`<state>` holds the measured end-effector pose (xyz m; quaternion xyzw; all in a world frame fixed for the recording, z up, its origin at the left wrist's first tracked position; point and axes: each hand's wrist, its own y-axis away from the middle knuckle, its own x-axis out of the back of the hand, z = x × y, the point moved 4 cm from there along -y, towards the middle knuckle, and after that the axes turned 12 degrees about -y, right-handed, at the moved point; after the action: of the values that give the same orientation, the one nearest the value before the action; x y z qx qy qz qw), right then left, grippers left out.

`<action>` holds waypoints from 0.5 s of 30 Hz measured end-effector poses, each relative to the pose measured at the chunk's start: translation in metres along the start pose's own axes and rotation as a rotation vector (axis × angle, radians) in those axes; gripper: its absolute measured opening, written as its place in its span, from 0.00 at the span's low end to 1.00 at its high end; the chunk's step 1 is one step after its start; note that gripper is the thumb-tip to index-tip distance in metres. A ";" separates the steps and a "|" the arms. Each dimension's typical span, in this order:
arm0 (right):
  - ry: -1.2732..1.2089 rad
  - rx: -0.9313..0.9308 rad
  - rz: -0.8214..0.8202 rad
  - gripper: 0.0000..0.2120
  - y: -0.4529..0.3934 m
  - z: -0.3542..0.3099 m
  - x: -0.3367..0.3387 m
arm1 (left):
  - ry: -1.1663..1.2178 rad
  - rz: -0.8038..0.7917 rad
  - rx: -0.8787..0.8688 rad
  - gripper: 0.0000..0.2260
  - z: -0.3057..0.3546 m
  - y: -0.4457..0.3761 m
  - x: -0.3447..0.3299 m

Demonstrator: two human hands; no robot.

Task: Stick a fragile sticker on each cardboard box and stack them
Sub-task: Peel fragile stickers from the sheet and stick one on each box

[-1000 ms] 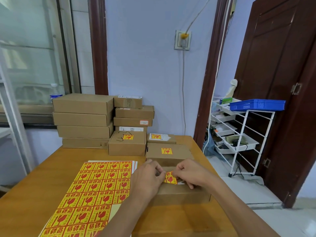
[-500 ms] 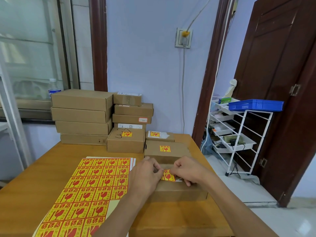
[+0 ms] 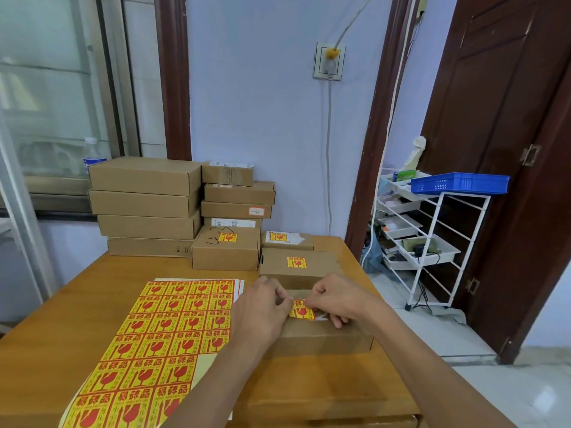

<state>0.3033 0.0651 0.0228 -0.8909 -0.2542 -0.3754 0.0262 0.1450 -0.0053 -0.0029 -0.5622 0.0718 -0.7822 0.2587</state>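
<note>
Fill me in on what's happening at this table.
A person is labelling cardboard boxes. Both hands, left hand and right hand, pinch a yellow fragile sticker on top of the nearest box. Three boxes behind it already carry stickers. The sticker sheet lies on the table to the left, and plain boxes are stacked by the window.

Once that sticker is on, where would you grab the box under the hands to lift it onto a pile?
Probably by its two short ends, one hand coming in from each side. The box lies flat and wide on the table, its near wall facing the person. The sticker sheet lies close on the left, so that hand has less room.
</note>
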 end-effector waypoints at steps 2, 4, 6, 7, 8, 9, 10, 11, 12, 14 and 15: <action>-0.007 -0.002 0.006 0.10 -0.001 0.001 0.000 | -0.005 -0.003 -0.003 0.07 0.000 0.000 0.000; -0.009 -0.003 0.011 0.10 -0.002 0.002 0.000 | -0.006 -0.005 -0.002 0.07 0.001 0.000 0.000; -0.011 -0.003 0.009 0.10 -0.002 0.001 0.000 | -0.005 -0.001 0.002 0.08 0.001 0.000 0.000; -0.011 -0.001 0.010 0.09 -0.002 0.001 0.000 | -0.003 0.004 0.003 0.08 0.000 -0.001 0.000; -0.012 0.000 0.013 0.09 -0.002 0.001 0.001 | -0.002 0.006 0.005 0.08 0.000 -0.001 -0.001; -0.013 0.002 0.017 0.09 -0.002 0.002 0.001 | 0.001 0.011 0.008 0.07 -0.001 0.000 -0.002; -0.017 0.003 0.020 0.09 -0.003 0.003 0.000 | 0.002 0.017 0.008 0.07 -0.001 0.000 -0.002; -0.025 0.005 0.024 0.09 -0.003 0.004 -0.001 | 0.004 0.024 0.003 0.06 -0.002 -0.001 -0.003; -0.037 0.006 0.029 0.09 -0.003 0.006 -0.001 | 0.002 0.025 -0.005 0.05 -0.003 -0.001 -0.004; -0.052 0.008 0.033 0.10 -0.002 0.008 -0.002 | -0.009 0.021 -0.022 0.04 -0.004 -0.002 -0.006; -0.056 0.008 0.033 0.10 -0.003 0.008 -0.002 | -0.011 0.020 -0.031 0.04 -0.004 -0.002 -0.007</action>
<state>0.3066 0.0686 0.0151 -0.9051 -0.2417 -0.3487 0.0288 0.1421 -0.0011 -0.0091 -0.5695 0.0881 -0.7754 0.2583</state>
